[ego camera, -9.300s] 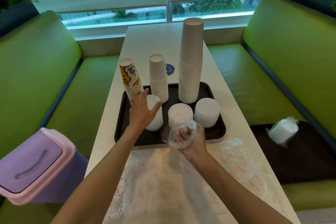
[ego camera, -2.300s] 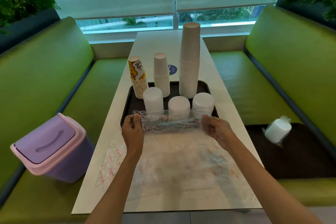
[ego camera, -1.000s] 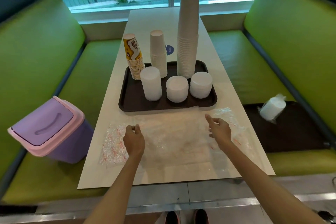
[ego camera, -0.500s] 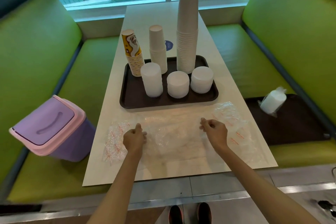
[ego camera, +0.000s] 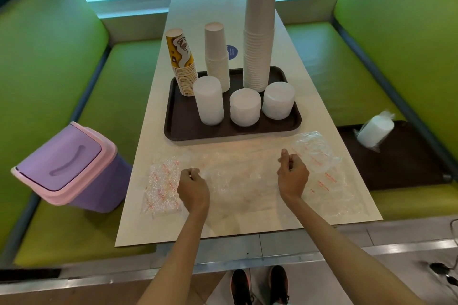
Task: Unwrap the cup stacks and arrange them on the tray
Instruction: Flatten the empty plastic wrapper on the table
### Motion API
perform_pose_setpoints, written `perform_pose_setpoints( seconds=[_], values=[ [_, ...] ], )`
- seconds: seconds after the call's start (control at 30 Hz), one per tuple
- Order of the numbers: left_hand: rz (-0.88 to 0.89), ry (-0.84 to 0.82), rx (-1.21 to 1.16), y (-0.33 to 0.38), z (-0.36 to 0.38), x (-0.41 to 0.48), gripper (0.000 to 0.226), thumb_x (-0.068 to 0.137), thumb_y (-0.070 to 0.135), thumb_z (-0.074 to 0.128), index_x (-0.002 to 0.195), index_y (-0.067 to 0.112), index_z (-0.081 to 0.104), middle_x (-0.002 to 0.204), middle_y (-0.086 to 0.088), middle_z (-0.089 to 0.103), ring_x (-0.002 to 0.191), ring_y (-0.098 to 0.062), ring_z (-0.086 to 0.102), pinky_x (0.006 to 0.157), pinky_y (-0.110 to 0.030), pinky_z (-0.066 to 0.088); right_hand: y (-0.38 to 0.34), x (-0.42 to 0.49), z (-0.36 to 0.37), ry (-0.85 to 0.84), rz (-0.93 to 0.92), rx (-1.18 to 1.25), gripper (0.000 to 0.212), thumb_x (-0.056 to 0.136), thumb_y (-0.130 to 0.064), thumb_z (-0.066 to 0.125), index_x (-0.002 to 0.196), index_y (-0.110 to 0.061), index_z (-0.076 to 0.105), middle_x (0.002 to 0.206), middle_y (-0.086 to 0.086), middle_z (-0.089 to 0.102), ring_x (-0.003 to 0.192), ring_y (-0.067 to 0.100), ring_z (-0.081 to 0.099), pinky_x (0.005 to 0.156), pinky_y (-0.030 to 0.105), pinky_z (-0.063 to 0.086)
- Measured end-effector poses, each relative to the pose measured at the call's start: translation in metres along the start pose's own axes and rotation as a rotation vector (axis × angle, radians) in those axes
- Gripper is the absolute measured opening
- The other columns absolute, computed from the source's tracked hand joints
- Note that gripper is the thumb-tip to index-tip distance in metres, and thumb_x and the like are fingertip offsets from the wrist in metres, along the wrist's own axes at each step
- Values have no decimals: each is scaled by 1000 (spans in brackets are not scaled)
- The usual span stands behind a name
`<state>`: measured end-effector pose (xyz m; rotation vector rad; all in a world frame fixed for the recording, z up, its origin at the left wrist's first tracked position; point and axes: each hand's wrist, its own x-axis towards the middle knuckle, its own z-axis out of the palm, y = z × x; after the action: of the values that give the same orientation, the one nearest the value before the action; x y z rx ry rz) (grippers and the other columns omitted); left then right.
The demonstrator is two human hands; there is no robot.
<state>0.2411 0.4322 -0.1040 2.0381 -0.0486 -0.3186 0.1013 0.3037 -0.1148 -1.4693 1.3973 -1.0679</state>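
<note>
Grip: your left hand (ego camera: 193, 188) and right hand (ego camera: 293, 176) curl, pinching the plastic wrap (ego camera: 238, 181) | lift evenly, clear of the tray (ego camera: 181, 119).

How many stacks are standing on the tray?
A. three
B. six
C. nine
B: on the tray stand a yellow stack, a short paper stack and a tall paper stack, and in front of them three white stacks: left, middle, right.
</note>
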Motion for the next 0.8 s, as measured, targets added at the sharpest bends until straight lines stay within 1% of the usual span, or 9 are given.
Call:
perform_pose_setpoints(
  seconds=[0.1,0.2,0.37,0.43,0.5,0.57,0.67,0.73,0.8],
  values=[
    [163,12,129,6,-2,1,23,102,12,37,104,3,59,83,-4,56,75,-23,52,64,-28,34,1,4,-2,18,-100,-59,38,99,-25,52,70,-2,61,56,-15,48,48,6,44,47,12,33],
    [319,3,215,4,-6,14,22,102,13,37,102,3,57,71,-7,56,61,-24,49,51,-30,31,1,10,-12,7,-227,-119,38,98,-26,54,66,-7,59,52,-16,48,44,6,46,45,13,32],
    [425,-42,378,0,-8,28,21,102,16,35,104,4,53,65,-10,54,55,-27,48,50,-32,33,11,14,-28,-56,-348,-250,41,95,-35,52,65,-6,57,57,-1,62,43,5,43,42,21,28],
    [440,-59,436,-6,-9,29,21,102,15,35,103,4,52,66,-9,53,56,-27,49,53,-34,37,17,14,-32,-74,-359,-325,42,95,-38,54,70,-5,59,50,-4,53,41,4,39,42,20,24],
    [445,-59,466,-11,-10,30,19,102,14,34,101,3,50,67,-9,53,57,-28,49,53,-34,37,20,16,-37,-62,-317,-364,30,94,-30,60,79,-4,62,48,-9,41,42,5,37,43,21,23],
    [426,-58,482,-14,-11,29,15,101,11,36,101,5,49,73,-10,55,62,-31,53,56,-34,36,19,20,-41,-8,-246,-332,16,93,-20,62,90,-4,63,52,-7,43,46,9,41,45,25,29],
    [433,-10,562,-15,-13,26,21,95,8,48,115,6,53,102,-15,58,84,-36,59,60,-35,38,9,18,-37,62,-232,-251,11,91,-10,61,101,-6,61,67,-2,52,53,8,45,50,21,33],
    [474,49,615,-14,-14,25,36,86,6,61,121,4,53,114,-21,55,94,-38,56,61,-39,43,-2,11,-25,33,-323,-249,15,89,-5,60,103,-8,62,76,-3,55,55,-1,43,51,11,30],
    [543,122,561,-8,-14,24,41,82,6,65,121,3,54,117,-24,54,98,-38,54,70,-44,46,-13,0,-7,-61,-480,-280,15,89,-9,57,101,-10,64,87,0,59,60,-1,45,55,6,32]
  ],
)
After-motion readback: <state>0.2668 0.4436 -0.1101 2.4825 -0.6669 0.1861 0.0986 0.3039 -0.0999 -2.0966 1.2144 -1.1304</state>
